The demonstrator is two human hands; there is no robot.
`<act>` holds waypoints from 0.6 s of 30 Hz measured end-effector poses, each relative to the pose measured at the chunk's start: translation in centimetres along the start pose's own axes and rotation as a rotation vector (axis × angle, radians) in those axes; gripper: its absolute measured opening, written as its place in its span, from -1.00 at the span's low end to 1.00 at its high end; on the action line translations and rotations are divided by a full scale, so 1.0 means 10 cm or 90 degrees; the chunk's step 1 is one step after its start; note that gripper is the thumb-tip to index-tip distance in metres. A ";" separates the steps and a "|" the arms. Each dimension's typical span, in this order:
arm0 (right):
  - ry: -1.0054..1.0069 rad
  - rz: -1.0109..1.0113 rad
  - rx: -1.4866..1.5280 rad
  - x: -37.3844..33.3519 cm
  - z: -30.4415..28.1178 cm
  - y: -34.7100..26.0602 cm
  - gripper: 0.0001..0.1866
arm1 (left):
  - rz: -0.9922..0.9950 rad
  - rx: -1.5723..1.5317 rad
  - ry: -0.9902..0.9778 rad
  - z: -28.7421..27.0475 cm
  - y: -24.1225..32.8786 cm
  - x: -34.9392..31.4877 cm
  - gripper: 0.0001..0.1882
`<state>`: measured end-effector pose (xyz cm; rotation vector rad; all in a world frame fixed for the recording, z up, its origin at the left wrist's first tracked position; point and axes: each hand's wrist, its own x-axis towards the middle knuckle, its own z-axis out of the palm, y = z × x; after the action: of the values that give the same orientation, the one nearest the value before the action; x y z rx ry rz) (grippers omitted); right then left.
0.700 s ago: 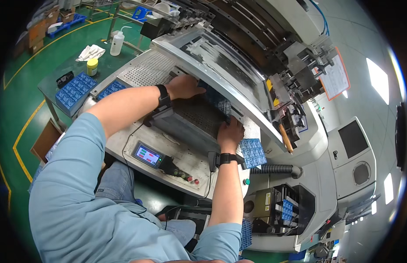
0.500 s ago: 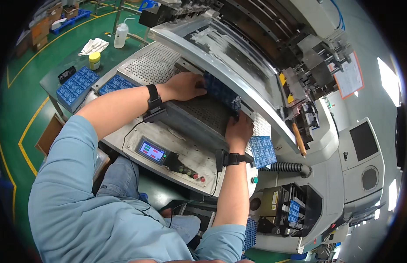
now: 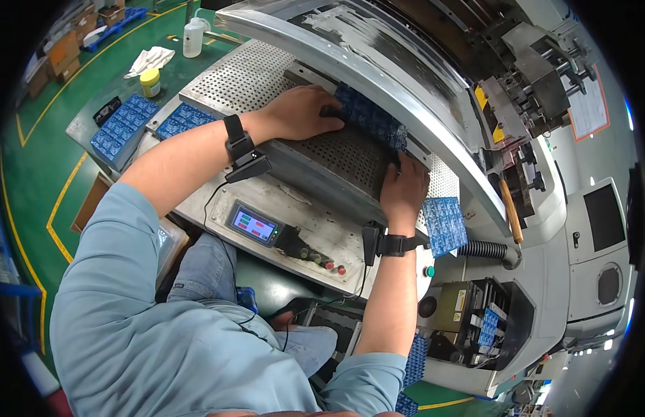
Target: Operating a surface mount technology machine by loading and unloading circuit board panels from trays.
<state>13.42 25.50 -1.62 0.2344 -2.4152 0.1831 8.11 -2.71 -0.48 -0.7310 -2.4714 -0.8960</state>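
Observation:
A blue circuit board panel [image 3: 372, 119] lies on the perforated metal platform [image 3: 340, 158], partly beneath the raised edge of a metal-framed printing screen [image 3: 322, 50]. My left hand [image 3: 305, 113] is at the panel's left end, its fingers curled against the edge and its thumb extended over the platform. At the opposite end, my right hand [image 3: 406, 189] has its fingertips on the near right corner. Both hands look closed on the panel, though the fingertips are partly hidden. Another blue panel [image 3: 444, 226] lies beside my right wrist.
Stacked blue panels [image 3: 124, 128] stand on the green side table, near a yellow-lidded jar [image 3: 150, 82], a white cloth [image 3: 150, 61] and a squeeze bottle [image 3: 193, 38]. A small touchscreen [image 3: 253, 224] faces me. A wooden-handled tool [image 3: 510, 208] hangs from the frame's right end.
The whole view has shifted, so the machine and screen frame appear farther right. Both hands stay at the panel's ends, with little visible movement against the platform.

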 end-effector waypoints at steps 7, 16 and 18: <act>0.004 0.007 0.006 0.00 0.00 0.00 -0.65 | 0.010 -0.011 0.006 -0.01 0.02 0.02 -0.53; 0.018 0.002 0.003 -0.01 0.01 -0.01 -0.66 | -0.009 -0.002 -0.009 -0.02 0.05 0.02 -0.56; 0.015 0.015 -0.003 -0.01 0.02 -0.01 -0.66 | -0.012 0.000 -0.017 -0.03 0.05 0.02 -0.57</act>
<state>13.40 25.38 -1.79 0.2014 -2.3956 0.1893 8.27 -2.50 0.04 -0.7244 -2.5061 -0.8983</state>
